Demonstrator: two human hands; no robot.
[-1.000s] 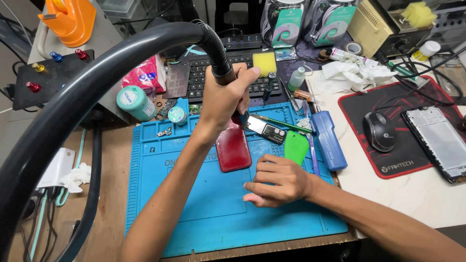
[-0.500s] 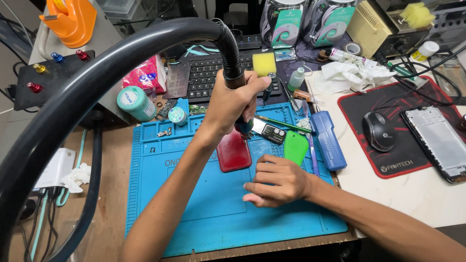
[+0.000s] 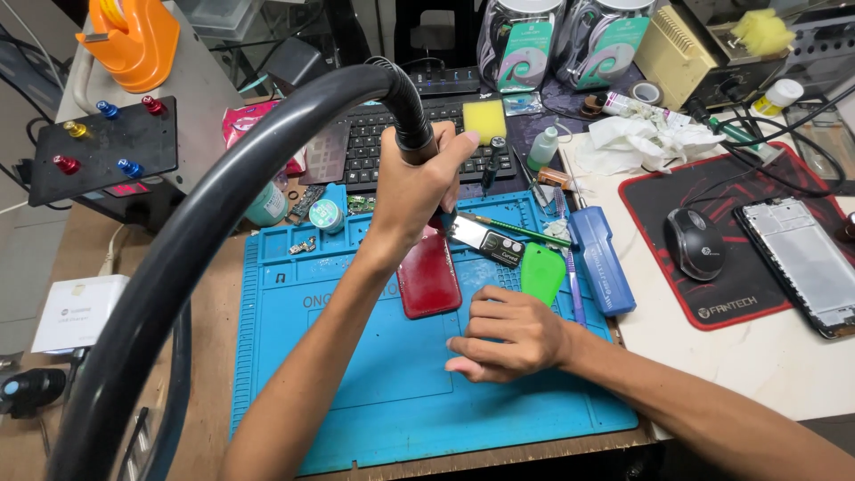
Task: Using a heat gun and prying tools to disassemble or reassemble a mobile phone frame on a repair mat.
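Gripping a black hose handle (image 3: 411, 134) in left hand (image 3: 419, 191) fingers over red phone (image 3: 428, 278), right hand (image 3: 508, 334) loosely curled, empty, on blue mat (image 3: 338, 374)

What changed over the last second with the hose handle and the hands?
The left hand, still gripping the black hose handle, lifted it slightly up and away from the red phone. The right hand stayed resting on the blue mat; phone and green pick unmoved.

Bright, even overhead light, soft shadows, sharp focus, slight wide-angle edge distortion.
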